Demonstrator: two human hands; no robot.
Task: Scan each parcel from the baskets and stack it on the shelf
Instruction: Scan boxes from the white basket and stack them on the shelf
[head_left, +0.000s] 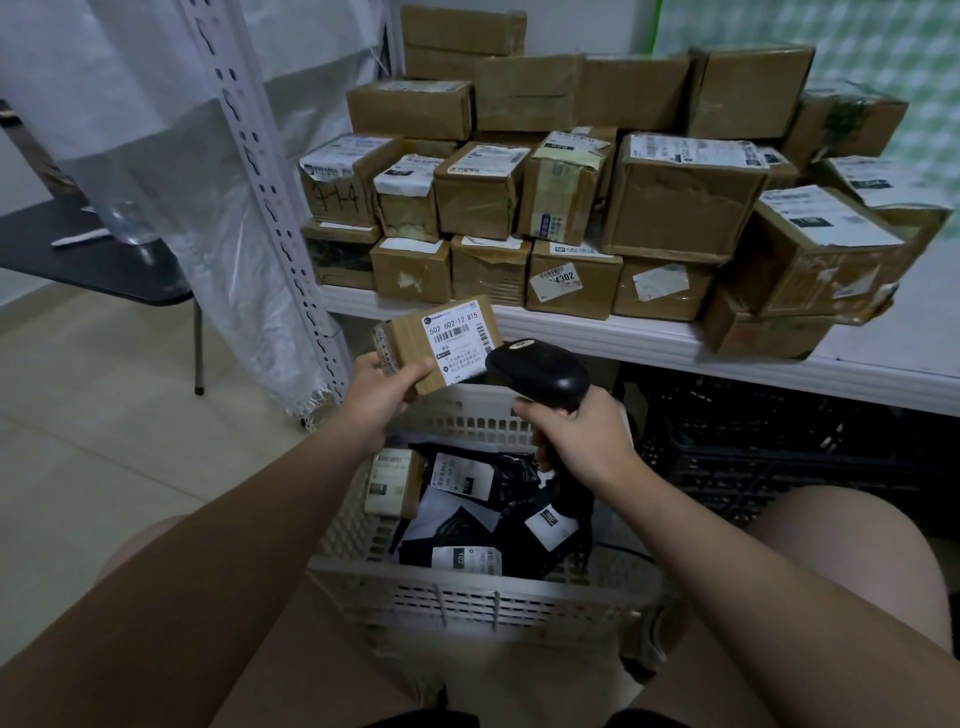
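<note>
My left hand grips a small cardboard parcel by its lower left corner, with the white barcode label facing up. My right hand is wrapped round the handle of a black barcode scanner, whose head points at the label from close by. Below both hands a white plastic basket holds several black bag parcels and one small box. Behind them the white shelf carries several stacked cardboard boxes.
A perforated white shelf post stands on the left, with a translucent woven sack hanging beside it. A black table is at the far left. Dark crates sit under the shelf. My knees flank the basket.
</note>
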